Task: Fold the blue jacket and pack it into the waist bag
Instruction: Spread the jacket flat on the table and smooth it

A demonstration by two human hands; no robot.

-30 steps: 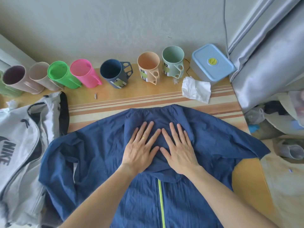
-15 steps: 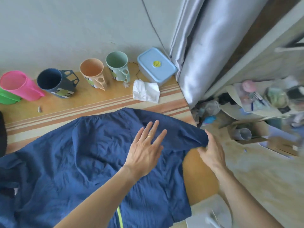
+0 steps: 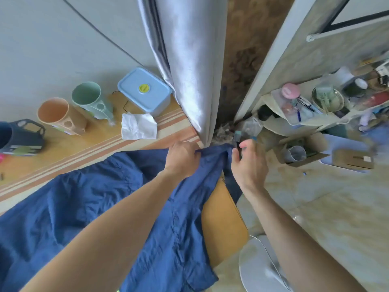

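Blue crinkled fabric jacket (image 3: 88,207) lies spread on the wooden striped surface (image 3: 88,148), its sleeve end now drawn to the surface's right edge beside the silver curtain (image 3: 187,76). Left hand (image 3: 182,158), half a second ago flat and open on the cloth, is now closed, pinching the sleeve. Right hand (image 3: 249,163) grips the sleeve tip with curled fingers. View has swung right; the peach plastic mug (image 3: 56,114) sits far left
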